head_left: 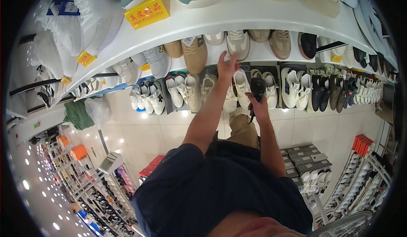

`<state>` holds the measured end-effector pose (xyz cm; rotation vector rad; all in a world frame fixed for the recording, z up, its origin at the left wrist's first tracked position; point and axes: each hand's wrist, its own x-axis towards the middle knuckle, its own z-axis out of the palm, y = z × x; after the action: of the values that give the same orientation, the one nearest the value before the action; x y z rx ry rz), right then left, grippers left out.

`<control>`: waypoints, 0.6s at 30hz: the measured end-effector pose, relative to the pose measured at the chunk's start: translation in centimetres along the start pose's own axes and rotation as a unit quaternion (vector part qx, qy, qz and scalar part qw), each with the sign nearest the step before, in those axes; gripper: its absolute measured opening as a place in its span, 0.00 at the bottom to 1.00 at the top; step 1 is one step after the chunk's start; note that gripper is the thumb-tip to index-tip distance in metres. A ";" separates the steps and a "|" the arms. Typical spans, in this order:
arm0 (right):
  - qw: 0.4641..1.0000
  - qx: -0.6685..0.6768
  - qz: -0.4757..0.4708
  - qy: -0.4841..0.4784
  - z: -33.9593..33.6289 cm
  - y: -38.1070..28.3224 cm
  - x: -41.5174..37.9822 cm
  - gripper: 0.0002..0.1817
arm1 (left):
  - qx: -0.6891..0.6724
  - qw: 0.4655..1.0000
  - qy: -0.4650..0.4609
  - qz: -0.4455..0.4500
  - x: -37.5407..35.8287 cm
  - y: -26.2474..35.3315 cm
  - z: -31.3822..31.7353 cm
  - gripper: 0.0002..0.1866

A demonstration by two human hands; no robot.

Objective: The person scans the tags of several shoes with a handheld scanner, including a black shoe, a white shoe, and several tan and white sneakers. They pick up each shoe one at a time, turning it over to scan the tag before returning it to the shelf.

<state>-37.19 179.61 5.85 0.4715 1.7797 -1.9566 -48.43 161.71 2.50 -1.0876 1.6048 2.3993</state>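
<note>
My left hand (227, 65) reaches up to the middle shelf with fingers apart. Its fingertips are right at the toe of an off-white sneaker (238, 42) with a brown sole. To its left is a tan suede sneaker (194, 54). In my right hand (259, 105) is a black handheld scanner (257, 86), its rounded head pointing toward the shelves and a dark strap hanging below. Behind the scanner, on the lower shelf, stand white sneakers (270, 88); a cream sneaker (241, 84) is just left of it.
A curved white upper shelf (203, 21) carries more shoes and a yellow sign (146, 12). Black shoes (320, 93) stand lower right. Grey shoeboxes (307, 158) sit on the floor behind me. Shoe racks (106, 194) line the left side, and a green bag (78, 114) lies at left.
</note>
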 end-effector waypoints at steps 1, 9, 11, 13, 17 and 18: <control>1.000 0.009 -0.002 0.004 0.1 0.0 -0.1 0.13 | 0.000 1.000 0.001 0.000 0.3 0.2 -0.6 0.42; 1.000 -0.013 0.012 0.013 -1.6 1.3 -0.5 0.13 | 0.220 0.810 0.167 0.518 3.8 12.1 -0.1 0.34; 1.000 -0.009 0.010 0.024 -1.8 1.4 -0.6 0.13 | 0.234 0.806 0.100 0.535 5.6 13.2 -0.3 0.31; 1.000 -0.009 0.010 0.016 -2.0 1.3 -1.0 0.13 | 0.405 0.737 0.120 0.528 10.7 11.9 -1.2 0.28; 0.999 -0.013 0.017 0.026 -2.2 1.7 -1.0 0.12 | 0.414 0.707 0.147 0.554 12.1 11.8 -0.5 0.23; 0.999 -0.016 0.018 0.026 -2.2 1.7 -1.1 0.13 | 0.414 0.709 0.155 0.551 12.0 11.7 -0.4 0.22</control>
<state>-35.47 181.82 4.72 0.5456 1.8190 -1.9039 -62.04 152.13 4.75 -0.2934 3.6319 1.2143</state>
